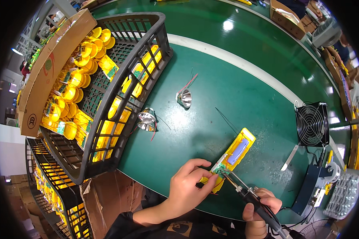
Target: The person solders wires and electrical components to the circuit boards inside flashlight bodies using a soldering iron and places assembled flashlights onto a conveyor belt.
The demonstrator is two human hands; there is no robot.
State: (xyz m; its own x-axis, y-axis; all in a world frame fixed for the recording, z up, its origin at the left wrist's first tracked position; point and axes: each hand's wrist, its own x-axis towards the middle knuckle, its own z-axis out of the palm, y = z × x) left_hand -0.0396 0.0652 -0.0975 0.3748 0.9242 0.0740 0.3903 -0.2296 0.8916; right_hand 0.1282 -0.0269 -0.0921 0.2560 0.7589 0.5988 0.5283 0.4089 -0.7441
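A long yellow plastic housing (246,137) lies aslant on the green bench in front of me. A blue-purple battery-like block (238,150) sits in its upper part, and a small green circuit board (219,169) is below that. My left hand (189,181) is closed at the housing's lower left edge, its fingertips beside the board and partly hiding it. In my right hand (263,205) is a soldering iron (249,196) with a thin curved tube alongside. The iron's tip reaches the board.
Two silver reflector cups (184,98) with wires lie farther back. At left, a black crate (125,85) holds several yellow housings beside cardboard; another crate (64,199) stands below. To the right are a black fan (312,124), a metal strip (289,158) and a dark box-shaped device (309,189).
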